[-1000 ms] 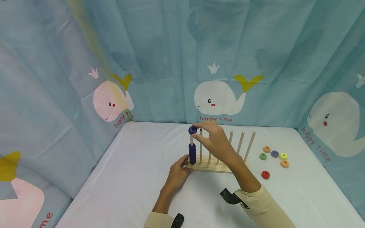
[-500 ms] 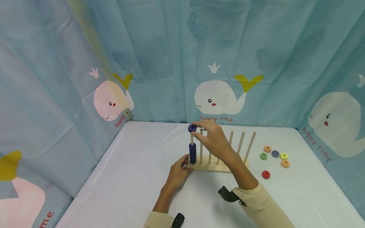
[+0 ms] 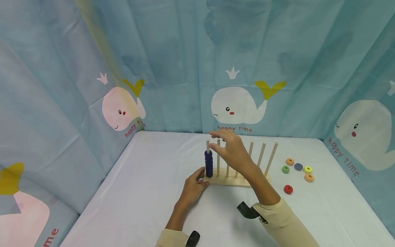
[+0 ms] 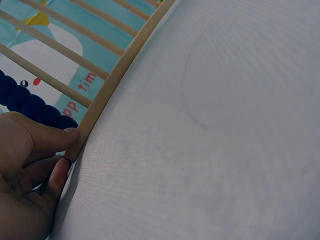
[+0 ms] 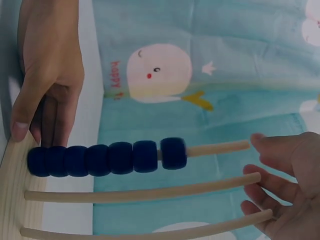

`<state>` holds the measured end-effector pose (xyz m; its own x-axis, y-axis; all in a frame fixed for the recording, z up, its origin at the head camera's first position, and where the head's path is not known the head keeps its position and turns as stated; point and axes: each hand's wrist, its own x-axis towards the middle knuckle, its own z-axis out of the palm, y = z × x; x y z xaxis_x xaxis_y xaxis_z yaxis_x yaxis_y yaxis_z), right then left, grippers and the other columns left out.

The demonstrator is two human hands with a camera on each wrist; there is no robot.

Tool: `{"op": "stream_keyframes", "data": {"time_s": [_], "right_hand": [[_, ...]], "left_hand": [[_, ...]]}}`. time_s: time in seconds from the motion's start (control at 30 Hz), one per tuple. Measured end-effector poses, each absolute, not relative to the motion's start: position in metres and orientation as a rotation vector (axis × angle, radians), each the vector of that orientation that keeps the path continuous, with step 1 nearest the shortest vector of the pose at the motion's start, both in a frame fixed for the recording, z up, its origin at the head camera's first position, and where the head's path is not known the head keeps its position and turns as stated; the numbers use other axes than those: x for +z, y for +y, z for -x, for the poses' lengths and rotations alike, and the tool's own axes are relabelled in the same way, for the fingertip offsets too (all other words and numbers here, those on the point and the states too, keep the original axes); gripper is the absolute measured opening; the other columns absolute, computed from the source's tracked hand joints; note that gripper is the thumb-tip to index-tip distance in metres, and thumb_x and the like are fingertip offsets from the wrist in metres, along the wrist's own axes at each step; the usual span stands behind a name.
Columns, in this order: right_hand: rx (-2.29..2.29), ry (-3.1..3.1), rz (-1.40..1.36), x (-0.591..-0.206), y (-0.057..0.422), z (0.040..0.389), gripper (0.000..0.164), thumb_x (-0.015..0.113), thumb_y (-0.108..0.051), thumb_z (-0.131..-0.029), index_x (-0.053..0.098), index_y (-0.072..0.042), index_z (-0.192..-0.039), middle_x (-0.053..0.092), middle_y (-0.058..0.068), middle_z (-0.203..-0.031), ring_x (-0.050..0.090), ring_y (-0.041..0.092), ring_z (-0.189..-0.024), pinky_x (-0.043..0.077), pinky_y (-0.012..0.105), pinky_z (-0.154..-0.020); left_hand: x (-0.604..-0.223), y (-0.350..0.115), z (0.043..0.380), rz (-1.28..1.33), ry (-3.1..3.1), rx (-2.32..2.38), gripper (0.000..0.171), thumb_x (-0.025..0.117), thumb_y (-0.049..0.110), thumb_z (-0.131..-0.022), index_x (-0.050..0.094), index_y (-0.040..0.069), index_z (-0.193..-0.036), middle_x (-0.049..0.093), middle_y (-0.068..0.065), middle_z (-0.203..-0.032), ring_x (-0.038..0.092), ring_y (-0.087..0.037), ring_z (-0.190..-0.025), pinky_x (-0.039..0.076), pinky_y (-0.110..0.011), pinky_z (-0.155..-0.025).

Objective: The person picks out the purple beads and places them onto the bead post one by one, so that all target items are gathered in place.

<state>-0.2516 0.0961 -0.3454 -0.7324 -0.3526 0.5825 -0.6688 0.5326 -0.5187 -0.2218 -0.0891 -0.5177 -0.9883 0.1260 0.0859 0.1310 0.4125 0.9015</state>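
A wooden peg rack [image 3: 229, 181] with a row of upright pegs stands on the white table. On its leftmost peg sits a stack of dark blue beads [image 3: 208, 164]. In the right wrist view the top bead [image 5: 174, 153] is slightly apart from those below it. My left hand [image 3: 191, 190] grips the left end of the rack's base, the thumb on the front edge [image 4: 72, 140]. Beside the tip of the beaded peg, my right hand [image 3: 232, 152] has thumb and fingers spread apart, holding nothing. It hides parts of the middle pegs in the head view.
Loose beads lie on the table right of the rack: a red bead [image 3: 288, 189], a green bead [image 3: 285, 169], a purple bead [image 3: 298, 166], a yellow bead [image 3: 307, 169] and two orange ones. A blue whale-print curtain [image 3: 172, 68] hangs around the table.
The dark blue bead pinched at the peg's top has been let go and has slid down towards the stack. My right thumb and fingers have parted; the left hand stays put.
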Motion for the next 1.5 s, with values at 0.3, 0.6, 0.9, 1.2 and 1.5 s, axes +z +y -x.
{"op": "stream_keyframes", "data": {"time_s": [0.3, 0.6, 0.9, 1.2, 1.5], "right_hand": [[1.061, -2.275, -0.818, -0.338, 0.11, 0.244, 0.036, 0.073, -0.02, -0.088, 0.067, -0.013, -0.123, 0.067, 0.002, -0.116, 0.058, 0.017, -0.108, 0.052, 0.039, -0.083], [1.015, -2.162, -0.731, -0.336, 0.136, 0.239, 0.035, 0.076, -0.019, -0.086, 0.069, -0.013, -0.12, 0.065, -0.004, -0.119, 0.057, 0.016, -0.11, 0.05, 0.039, -0.088], [1.038, -2.1, -0.664, -0.343, 0.166, 0.23, 0.036, 0.077, -0.012, -0.084, 0.07, -0.011, -0.119, 0.065, -0.002, -0.118, 0.059, 0.016, -0.107, 0.051, 0.03, -0.083], [1.125, -2.054, -0.524, -0.346, 0.197, 0.217, 0.033, 0.075, -0.007, -0.084, 0.07, -0.011, -0.117, 0.065, -0.002, -0.115, 0.059, 0.016, -0.103, 0.05, 0.018, -0.08], [1.156, -2.068, -0.345, -0.356, 0.225, 0.208, 0.031, 0.072, -0.01, -0.088, 0.07, -0.013, -0.118, 0.066, -0.003, -0.114, 0.058, 0.011, -0.102, 0.048, 0.014, -0.084]], "left_hand": [[-0.52, -0.09, 0.223, 0.234, -2.634, -1.697, 0.061, 0.068, 0.012, -0.09, 0.045, 0.015, -0.146, 0.06, -0.008, -0.131, 0.059, -0.017, -0.113, 0.049, -0.033, -0.095], [-0.521, -0.089, 0.223, 0.249, -2.615, -1.705, 0.062, 0.07, 0.01, -0.089, 0.044, 0.012, -0.146, 0.059, -0.009, -0.132, 0.057, -0.019, -0.117, 0.049, -0.032, -0.096], [-0.523, -0.09, 0.224, 0.239, -2.613, -1.702, 0.063, 0.071, 0.01, -0.088, 0.046, 0.012, -0.145, 0.06, -0.009, -0.13, 0.058, -0.019, -0.116, 0.049, -0.031, -0.095], [-0.522, -0.088, 0.225, 0.255, -2.597, -1.682, 0.061, 0.07, 0.009, -0.088, 0.046, 0.01, -0.145, 0.06, -0.011, -0.131, 0.058, -0.021, -0.117, 0.049, -0.034, -0.096], [-0.521, -0.088, 0.223, 0.243, -2.612, -1.679, 0.062, 0.07, 0.01, -0.088, 0.045, 0.012, -0.145, 0.059, -0.011, -0.132, 0.058, -0.021, -0.117, 0.049, -0.034, -0.096]]}}
